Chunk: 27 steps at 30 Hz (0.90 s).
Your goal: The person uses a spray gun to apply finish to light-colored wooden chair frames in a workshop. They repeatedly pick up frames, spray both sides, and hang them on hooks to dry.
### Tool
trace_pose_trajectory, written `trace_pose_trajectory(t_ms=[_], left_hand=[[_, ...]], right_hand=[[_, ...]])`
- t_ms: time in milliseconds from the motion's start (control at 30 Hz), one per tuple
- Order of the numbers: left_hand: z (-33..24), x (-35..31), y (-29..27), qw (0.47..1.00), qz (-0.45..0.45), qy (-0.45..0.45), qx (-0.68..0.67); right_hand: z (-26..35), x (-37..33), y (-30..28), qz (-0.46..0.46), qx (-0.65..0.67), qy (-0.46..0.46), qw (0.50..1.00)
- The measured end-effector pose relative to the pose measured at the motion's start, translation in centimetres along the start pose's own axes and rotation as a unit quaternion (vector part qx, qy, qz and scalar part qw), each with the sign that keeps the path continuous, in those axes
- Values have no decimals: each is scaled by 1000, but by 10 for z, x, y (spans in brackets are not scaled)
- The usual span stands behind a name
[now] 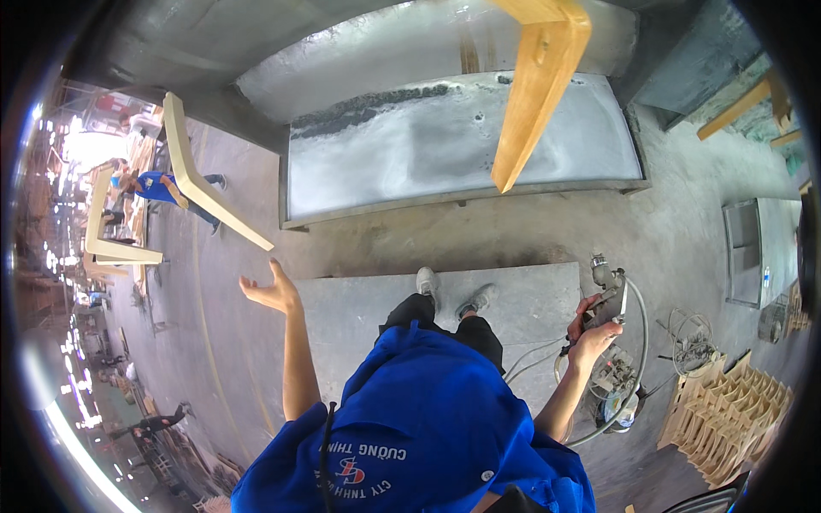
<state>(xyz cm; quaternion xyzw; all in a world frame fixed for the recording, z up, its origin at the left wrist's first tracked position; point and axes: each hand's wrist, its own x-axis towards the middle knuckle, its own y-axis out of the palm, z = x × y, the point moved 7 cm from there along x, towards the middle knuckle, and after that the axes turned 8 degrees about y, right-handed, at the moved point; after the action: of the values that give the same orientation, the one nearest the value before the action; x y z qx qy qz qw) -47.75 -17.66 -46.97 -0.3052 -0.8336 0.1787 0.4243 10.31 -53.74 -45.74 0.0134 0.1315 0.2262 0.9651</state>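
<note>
My left hand [274,292] is raised at the left, fingers spread, with nothing in it. Just beyond its fingertips is the lower end of a pale, angled wooden leg piece [192,181], which hangs apart from the hand. On the right, my right hand [592,340] is wrapped round a metal spray gun [609,306]. A pale hose [641,350] curves from the gun down past my right forearm. Ahead hangs a glossy, orange-brown wooden leg piece [534,94], its upper end cut off by the frame's top edge.
A metal booth tray [410,201] coated in whitish residue stands ahead. More pale leg pieces [96,214] hang at far left, near a person in blue [158,186]. Right of me are pump equipment [616,376], a metal cabinet [753,248] and stacked wooden parts [727,419]. I stand on a grey platform [359,316].
</note>
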Motion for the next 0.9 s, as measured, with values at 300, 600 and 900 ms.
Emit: trace_pose_trajectory(t_ms=[300, 600, 900], left_hand=[[47, 64, 44, 995, 94, 22, 14], [91, 88, 149, 969, 174, 105, -139], [97, 84, 163, 915, 262, 106, -288]], right_hand=[[59, -64, 54, -4, -408, -144, 901], [170, -206, 215, -111, -661, -275, 689], [74, -192, 274, 25, -670, -249, 699]])
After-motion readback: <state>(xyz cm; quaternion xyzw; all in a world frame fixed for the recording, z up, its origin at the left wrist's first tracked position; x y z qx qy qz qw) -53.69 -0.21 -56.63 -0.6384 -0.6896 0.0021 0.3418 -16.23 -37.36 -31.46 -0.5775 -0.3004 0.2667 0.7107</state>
